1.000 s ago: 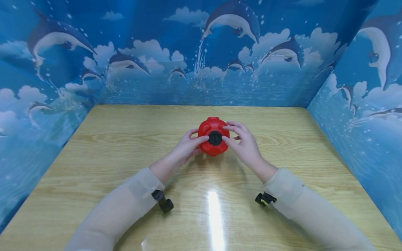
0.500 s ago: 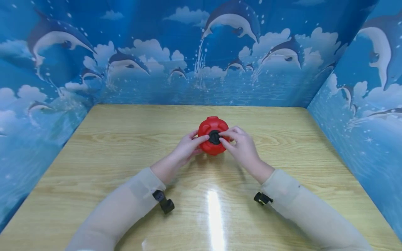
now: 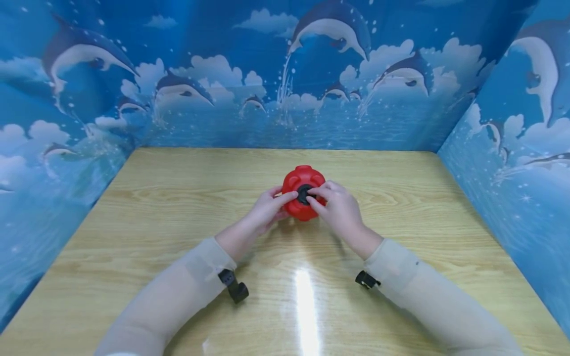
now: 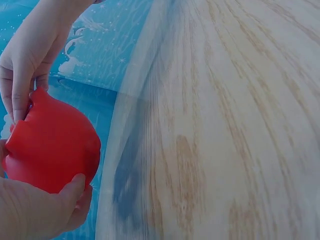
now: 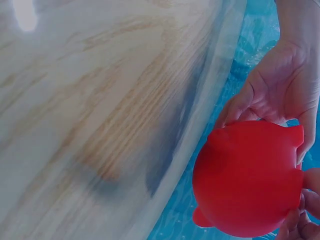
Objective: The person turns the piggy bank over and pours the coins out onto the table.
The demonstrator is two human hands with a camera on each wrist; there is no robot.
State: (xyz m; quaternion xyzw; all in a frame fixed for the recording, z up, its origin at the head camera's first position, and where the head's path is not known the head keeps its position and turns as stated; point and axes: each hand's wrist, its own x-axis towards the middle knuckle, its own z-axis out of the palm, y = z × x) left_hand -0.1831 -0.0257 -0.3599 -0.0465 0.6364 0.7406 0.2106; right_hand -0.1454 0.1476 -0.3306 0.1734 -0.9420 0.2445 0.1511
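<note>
Head view: I see left hand [image 3: 264, 211] clamped on left side of round red object [image 3: 304, 176], right hand [image 3: 340, 208] pinching black plug [image 3: 303, 195] at its centre.

A blue backdrop [image 3: 285, 131] spans the top and both sides of the head view, printed with white clouds [image 3: 215, 69] and leaping dolphins [image 3: 343, 16], large ones at upper left, top centre and upper right. Below it, a wood-grained table [image 3: 187, 183] fills the centre and bottom, with bright glare [image 3: 307, 316] at bottom centre; its grain also covers the left wrist view's right side.
</note>
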